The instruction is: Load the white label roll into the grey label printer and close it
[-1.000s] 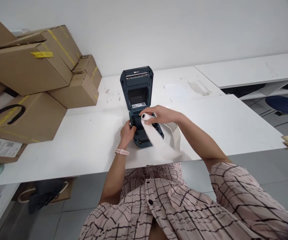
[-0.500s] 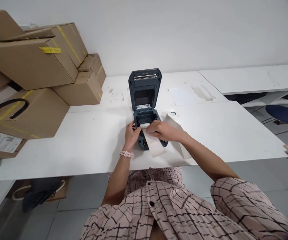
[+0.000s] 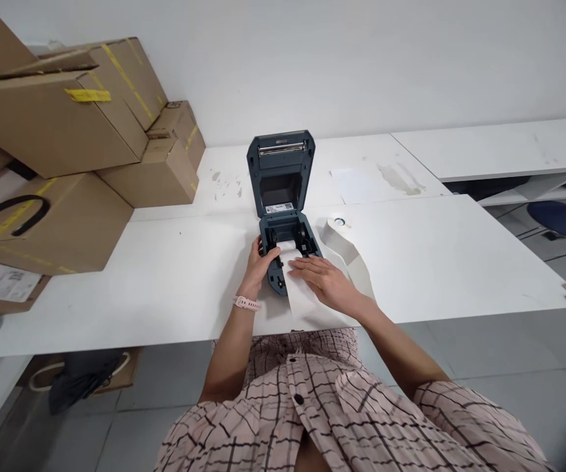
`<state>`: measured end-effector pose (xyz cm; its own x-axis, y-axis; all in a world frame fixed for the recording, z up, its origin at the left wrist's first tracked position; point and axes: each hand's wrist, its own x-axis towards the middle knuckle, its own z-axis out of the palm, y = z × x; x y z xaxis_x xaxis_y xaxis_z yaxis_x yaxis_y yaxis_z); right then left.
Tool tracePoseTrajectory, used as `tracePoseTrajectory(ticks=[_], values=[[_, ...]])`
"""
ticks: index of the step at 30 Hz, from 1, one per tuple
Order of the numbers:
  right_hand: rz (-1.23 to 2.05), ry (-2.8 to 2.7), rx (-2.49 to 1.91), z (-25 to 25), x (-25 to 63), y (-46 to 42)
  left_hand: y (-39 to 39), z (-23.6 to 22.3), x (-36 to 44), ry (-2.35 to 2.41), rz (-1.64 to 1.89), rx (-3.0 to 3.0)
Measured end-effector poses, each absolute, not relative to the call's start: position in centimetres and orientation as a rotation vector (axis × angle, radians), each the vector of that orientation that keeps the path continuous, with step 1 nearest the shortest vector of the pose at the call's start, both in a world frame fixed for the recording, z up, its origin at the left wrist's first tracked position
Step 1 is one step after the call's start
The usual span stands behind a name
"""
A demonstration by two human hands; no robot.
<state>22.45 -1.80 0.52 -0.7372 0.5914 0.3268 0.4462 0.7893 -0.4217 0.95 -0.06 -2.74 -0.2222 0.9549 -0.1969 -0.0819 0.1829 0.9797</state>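
A dark grey label printer (image 3: 290, 225) stands on the white table with its lid (image 3: 281, 172) raised and tilted back. My left hand (image 3: 254, 270) grips the printer's left side, its thumb over the inner edge by the paper. A white paper strip (image 3: 293, 298) runs from inside the printer over its front toward me. My right hand (image 3: 326, 283) lies across this strip with its fingers stretched out, pressing it from above. Right of the printer, a loose label strip (image 3: 349, 252) curls on the table, partly hidden behind my right hand.
Cardboard boxes (image 3: 61, 128) with yellow tape are piled at the left, a black curved band (image 3: 10, 208) on one. A thin white sheet (image 3: 354, 185) lies behind the printer to the right. A blue stool seat (image 3: 565, 218) stands past the table's right end.
My right hand has moved from pinching near the paper inside the printer to lying flat over the strip, slightly nearer me. My left hand stays on the printer's side.
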Motion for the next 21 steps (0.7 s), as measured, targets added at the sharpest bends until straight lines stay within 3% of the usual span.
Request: tracePoseTrajectory(ticks=[21], values=[[0.552,-2.451,-0.793,-0.2,23.1,-2.9,0.0,-2.7,0.8,1.395,1.274,0.908]])
